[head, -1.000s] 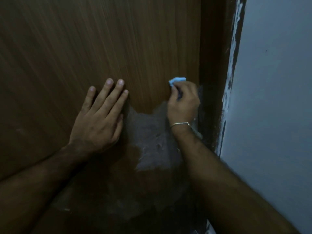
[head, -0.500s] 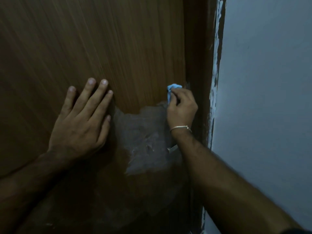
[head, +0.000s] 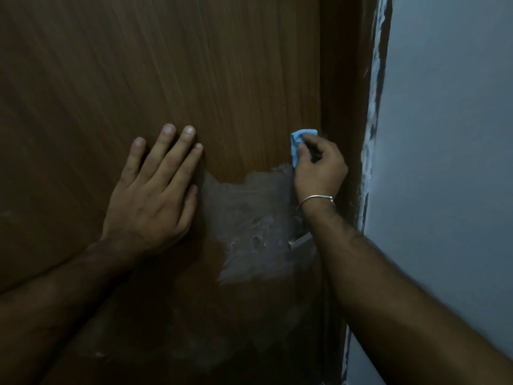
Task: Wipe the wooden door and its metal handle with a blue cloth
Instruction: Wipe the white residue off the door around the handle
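— So, where is the blue cloth (head: 298,144)?

— It is bunched up in the right hand (head: 319,168). The fingers curl round it and pinch it, and only a small blue bit sticks out at the top and left of the hand. The cloth is pressed on the wooden door (head: 194,79), close to the door's right edge.

— What is the left hand (head: 151,198) doing?

— It lies flat on the door, to the left of the other hand. Its fingers are straight and spread a little, pointing up. It holds nothing.

— What is between the two hands?

— A grey, dull patch (head: 249,223) on the wood. It starts just under the cloth and goes down. The rest of the door is brown with fine lines in it.

— Can you see the metal handle (head: 301,240)?

— Only a small shiny bit, low down, just left of the right arm. The arm hides the rest.

— Anything on the right wrist?

— A thin metal bangle (head: 316,200).

— And on the far right?

— A dark wooden door frame (head: 347,93), then a pale blue-grey wall (head: 449,134). The wall's edge beside the frame has rough, flaky paint.
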`<state>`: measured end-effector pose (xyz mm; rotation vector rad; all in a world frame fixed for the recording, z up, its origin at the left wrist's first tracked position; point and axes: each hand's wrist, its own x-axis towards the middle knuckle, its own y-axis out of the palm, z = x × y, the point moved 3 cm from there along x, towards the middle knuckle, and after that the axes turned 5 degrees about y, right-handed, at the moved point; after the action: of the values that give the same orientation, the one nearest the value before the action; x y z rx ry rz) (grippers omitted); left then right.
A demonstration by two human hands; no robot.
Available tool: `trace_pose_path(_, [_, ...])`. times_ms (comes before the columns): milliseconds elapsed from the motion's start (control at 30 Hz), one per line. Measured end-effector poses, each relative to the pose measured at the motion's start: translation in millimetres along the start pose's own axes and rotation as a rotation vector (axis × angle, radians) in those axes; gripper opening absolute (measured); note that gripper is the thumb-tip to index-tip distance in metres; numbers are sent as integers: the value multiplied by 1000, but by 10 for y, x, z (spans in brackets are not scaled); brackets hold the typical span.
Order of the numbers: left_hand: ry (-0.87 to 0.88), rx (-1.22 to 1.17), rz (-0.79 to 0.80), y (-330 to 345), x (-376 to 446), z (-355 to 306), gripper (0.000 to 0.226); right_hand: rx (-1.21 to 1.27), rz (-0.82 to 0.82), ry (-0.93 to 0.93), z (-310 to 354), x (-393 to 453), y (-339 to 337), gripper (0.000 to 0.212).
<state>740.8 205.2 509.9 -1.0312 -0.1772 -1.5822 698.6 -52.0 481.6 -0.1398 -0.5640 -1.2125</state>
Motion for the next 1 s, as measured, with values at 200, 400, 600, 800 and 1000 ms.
trace_pose_path(200, [-13,-88,-7,-53,9,52,61,-51,128,-313,283,-424,257,19])
trace_pose_path(400, [-85,74,-19,-134,-114,103,55,-106,339,-653,668,-897,386,18])
trace_pose_path(600, [-107,77,-38,-83,-125,94,53,-113,322,-807,909,-925,596,17])
trace_pose_path(800, [-78,88,-31,-79,-139,102,55,-132,402,-727,698,-926,424,18])
trace_pose_path(1000, [-72,74,-57,-79,-143,109,56,-101,354,-789,901,-916,600,19])
